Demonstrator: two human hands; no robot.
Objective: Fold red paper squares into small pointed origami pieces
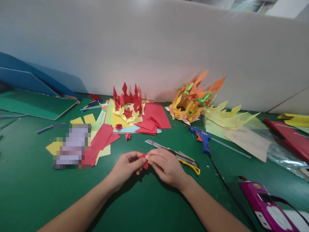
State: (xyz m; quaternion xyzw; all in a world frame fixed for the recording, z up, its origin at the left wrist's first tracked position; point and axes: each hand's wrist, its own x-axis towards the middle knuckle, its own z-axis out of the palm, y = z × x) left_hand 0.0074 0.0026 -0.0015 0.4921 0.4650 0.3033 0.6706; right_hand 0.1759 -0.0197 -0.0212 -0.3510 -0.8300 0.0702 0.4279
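Observation:
Between my two hands is a small folded piece of red paper point(145, 165). My left hand point(127, 167) pinches it between thumb and fingers from the left. From the right, my right hand point(166, 166) has its fingertips closed on the paper's upper edge. Just behind my right hand lies a utility knife point(190, 163) with a yellow handle and its blade out to the left. Beyond my hands sit two small red paper flowers, one on the green table point(128, 137) and one on the sheets point(118, 127).
A red and yellow paper crown point(129, 104) stands on stacked sheets. Orange and yellow crowns point(184, 109) are to its right. A blue glue gun point(202, 139) trails its cord toward a magenta power strip point(263, 204). Red paper strips point(100, 143) lie beside a pixelated phone-shaped object point(72, 146).

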